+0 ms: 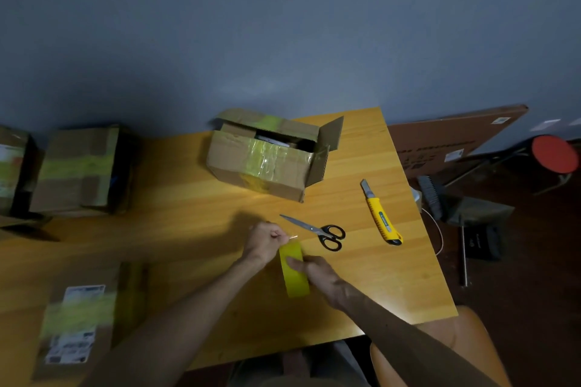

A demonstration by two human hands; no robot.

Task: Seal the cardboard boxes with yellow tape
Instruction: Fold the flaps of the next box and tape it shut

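Tape roll, yellow, held on edge low over the desk, near its front. Right hand grips the roll, fingers curled over its side. Left hand pinches the loose tape end just above the roll. Farther back we see an open cardboard box, flaps up, yellow tape across its top and front. Scissors lie closed just right of the hands, and a yellow utility knife is beyond them. We note a taped box at back left and a blurred labelled box at front left.

A dim blue-grey painted wall backs the orange-brown wooden table; a round red-topped stool stands on the dark floor.
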